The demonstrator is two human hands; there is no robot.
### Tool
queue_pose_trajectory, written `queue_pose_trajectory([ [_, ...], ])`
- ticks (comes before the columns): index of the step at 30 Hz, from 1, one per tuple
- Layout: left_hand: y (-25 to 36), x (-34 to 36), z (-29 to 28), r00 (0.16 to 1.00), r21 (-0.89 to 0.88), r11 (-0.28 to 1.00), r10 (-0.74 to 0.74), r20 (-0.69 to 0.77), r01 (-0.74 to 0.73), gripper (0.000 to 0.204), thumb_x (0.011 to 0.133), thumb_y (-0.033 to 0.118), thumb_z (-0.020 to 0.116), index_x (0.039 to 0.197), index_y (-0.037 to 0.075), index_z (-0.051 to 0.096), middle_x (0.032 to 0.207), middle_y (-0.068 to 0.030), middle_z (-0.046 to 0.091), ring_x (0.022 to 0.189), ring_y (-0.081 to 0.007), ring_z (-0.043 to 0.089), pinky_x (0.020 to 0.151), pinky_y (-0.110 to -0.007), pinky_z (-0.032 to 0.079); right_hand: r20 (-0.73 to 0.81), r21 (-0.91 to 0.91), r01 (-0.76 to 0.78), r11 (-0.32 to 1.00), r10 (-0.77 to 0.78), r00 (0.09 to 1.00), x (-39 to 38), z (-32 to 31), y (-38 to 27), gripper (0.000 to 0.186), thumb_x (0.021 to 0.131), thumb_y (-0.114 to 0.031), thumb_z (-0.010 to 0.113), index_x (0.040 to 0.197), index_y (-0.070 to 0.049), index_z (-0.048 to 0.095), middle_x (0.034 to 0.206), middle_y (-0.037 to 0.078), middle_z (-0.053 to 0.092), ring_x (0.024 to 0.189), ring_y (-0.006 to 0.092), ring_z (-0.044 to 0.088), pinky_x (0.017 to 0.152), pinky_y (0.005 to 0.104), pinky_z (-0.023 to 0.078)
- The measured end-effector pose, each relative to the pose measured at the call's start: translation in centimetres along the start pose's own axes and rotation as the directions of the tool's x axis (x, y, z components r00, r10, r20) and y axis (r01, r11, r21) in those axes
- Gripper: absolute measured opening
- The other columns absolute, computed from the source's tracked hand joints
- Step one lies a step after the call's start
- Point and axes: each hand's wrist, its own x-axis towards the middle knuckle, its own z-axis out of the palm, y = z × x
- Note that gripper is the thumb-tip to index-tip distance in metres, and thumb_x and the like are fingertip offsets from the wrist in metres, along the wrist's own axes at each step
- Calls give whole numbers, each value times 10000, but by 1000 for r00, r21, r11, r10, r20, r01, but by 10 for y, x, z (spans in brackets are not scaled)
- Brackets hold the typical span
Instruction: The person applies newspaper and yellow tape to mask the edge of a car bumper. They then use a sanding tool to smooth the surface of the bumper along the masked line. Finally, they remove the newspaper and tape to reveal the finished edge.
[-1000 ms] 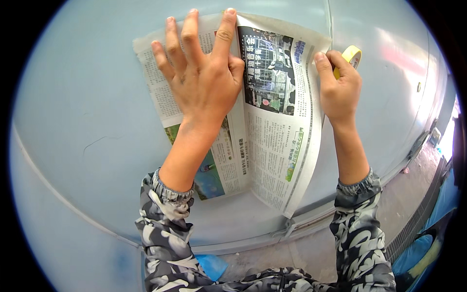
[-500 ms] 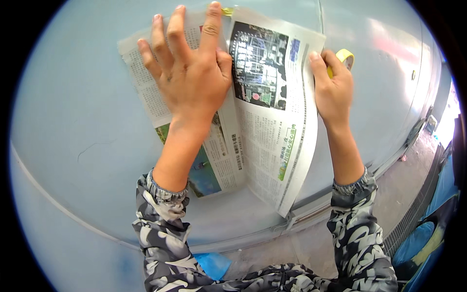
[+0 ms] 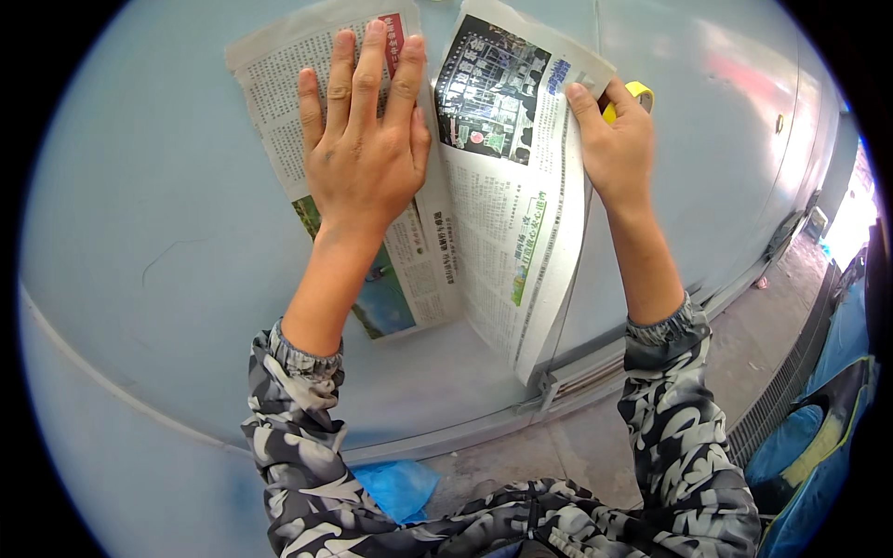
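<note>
A folded newspaper [image 3: 507, 214] spreads over a pale blue-grey panel [image 3: 167, 186], its left part lying against the surface and its right part lifted. My left hand [image 3: 361, 172] lies flat on the left part, fingers stretched out just below its top edge. At the upper right edge, my right hand [image 3: 616, 153] pinches the paper between thumb and fingers. A roll of yellow tape [image 3: 642, 93] shows behind those fingers, held in the same hand and partly hidden by it.
A door-like seam and small fitting [image 3: 779, 123] are on the panel's right. Below lie a blue plastic sheet or bag [image 3: 400, 488] and grey floor [image 3: 521, 451]. A floor grate [image 3: 772, 409] and blue-and-black item [image 3: 800, 437] lie at lower right.
My left hand has slid down from the paper's top edge, its fingers drawn closer together. The newspaper sits higher in view. My right hand keeps its hold on the paper and tape.
</note>
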Motion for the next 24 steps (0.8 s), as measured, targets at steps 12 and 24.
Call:
queue_pose_trajectory([
  [12, -13, -9, 1, 969, -125, 991, 14, -246, -46, 519, 888, 163, 495, 1389, 28, 477, 1455, -133, 435, 1382, -277, 372, 1163, -456, 210, -109, 197, 473, 859, -461, 881, 46, 43, -65, 223, 902, -158, 579, 993, 36, 639, 892, 229, 659, 824, 350, 645, 734, 371, 488],
  [24, -20, 19, 13, 981, 29, 997, -67, -181, 73, 540, 894, 225, 453, 1408, 59, 462, 1481, -112, 402, 1398, -259, 339, 1172, -445, 197, -106, -155, 226, 962, -244, 964, 56, 47, -83, 270, 913, -242, 608, 1026, -1, 652, 866, 116, 660, 800, 184, 586, 742, 324, 461],
])
